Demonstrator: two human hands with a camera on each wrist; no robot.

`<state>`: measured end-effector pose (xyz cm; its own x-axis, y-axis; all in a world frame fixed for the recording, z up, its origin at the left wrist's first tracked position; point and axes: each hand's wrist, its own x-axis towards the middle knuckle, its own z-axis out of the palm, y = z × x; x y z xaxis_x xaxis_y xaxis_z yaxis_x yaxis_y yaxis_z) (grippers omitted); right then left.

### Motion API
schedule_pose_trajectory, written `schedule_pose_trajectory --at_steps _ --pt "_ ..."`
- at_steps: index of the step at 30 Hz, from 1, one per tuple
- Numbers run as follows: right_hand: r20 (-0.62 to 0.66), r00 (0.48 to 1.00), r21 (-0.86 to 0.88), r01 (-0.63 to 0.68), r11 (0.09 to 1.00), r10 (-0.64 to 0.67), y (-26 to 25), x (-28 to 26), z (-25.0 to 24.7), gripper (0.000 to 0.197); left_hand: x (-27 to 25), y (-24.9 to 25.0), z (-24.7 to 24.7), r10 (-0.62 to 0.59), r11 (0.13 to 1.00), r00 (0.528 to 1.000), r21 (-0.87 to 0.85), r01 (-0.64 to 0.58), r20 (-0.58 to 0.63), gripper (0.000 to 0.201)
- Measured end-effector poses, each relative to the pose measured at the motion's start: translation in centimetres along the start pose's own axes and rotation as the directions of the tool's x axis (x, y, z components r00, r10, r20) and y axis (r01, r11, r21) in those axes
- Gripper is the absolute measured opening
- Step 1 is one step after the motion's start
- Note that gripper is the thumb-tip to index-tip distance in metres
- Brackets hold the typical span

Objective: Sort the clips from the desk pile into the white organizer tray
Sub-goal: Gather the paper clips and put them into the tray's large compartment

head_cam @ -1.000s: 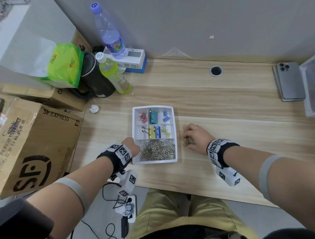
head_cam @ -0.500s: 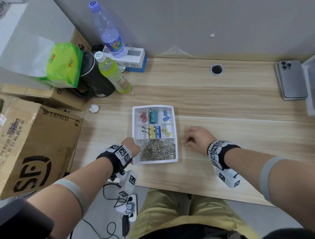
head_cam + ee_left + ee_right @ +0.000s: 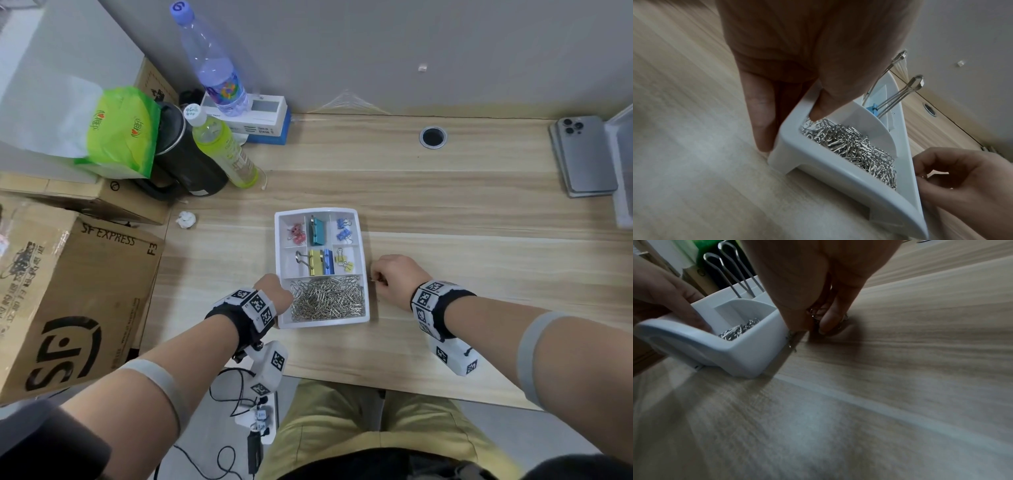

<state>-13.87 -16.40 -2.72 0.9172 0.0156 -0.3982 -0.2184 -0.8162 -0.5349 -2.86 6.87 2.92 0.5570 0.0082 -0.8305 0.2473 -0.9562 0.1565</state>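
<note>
The left hand [image 3: 274,291] pinches the tray [image 3: 363,270] wall, thumb inside over the paper clips [image 3: 327,298], and should hold it still while the right hand [image 3: 397,279], just beside it, curls tight around the last clips [image 3: 816,316] and lifts them in.

Right hand [image 3: 397,279] has slid left across the desk [image 3: 479,212], from well right of the white organizer tray [image 3: 363,240] to just beside its right wall. The loose silver paper clips [image 3: 815,316], spread out under the fingertips a second ago, now sit gathered inside its curled fingers [image 3: 829,321].
</note>
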Motion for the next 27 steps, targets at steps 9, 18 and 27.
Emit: schedule_pose_trajectory --at_steps 9,18,27 --pt "-0.111 0.99 0.219 -0.064 0.974 0.09 0.0 -0.4 -2.8 0.015 -0.2 0.5 0.0 0.002 1.0 1.0 -0.014 -0.002 0.014 0.006" --pt "0.101 0.987 0.228 0.098 0.969 -0.124 -6.4 0.2 -2.2 0.011 -0.3 0.6 -0.1 0.006 1.0 1.0 -0.008 -0.006 0.016 0.006" --pt "0.024 0.988 0.168 0.143 0.975 -0.149 -5.9 -0.6 -2.2 0.023 -0.7 0.7 -0.2 0.026 0.996 1.0 0.081 -0.025 -0.012 0.014"
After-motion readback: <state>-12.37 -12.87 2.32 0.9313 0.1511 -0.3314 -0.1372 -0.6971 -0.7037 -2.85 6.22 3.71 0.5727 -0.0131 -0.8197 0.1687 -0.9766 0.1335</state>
